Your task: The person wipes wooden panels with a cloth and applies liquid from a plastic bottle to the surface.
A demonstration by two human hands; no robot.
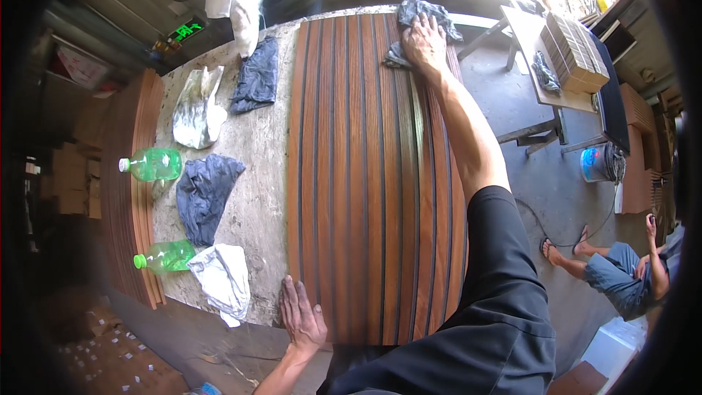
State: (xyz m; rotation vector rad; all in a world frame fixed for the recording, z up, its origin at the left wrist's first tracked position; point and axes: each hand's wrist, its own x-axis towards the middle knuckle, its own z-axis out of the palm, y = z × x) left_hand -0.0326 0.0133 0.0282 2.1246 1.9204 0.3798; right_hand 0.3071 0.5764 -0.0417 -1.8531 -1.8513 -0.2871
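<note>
A brown slatted wood panel [351, 175] with dark grooves lies lengthwise on the worn table [267, 197]. At its far right end my right hand [424, 42] presses a dark grey rag [431, 11] onto the slats, the arm stretched out over the panel's right side. My left hand [302, 318] rests at the near left corner of the panel, fingers stretched out along the edge and holding nothing. Left of the panel lie a dark blue-grey cloth [207, 194], a white cloth [221, 281], another dark cloth [256, 77] and a stained white cloth [197, 106].
Two green bottles [155, 165] lie on the table's left side beside stacked brown boards [135, 190]. A person in white gloves [234, 0] stands at the far end. On the right are a side table with cartons [574, 51], a bucket [601, 163] and a seated person [621, 271].
</note>
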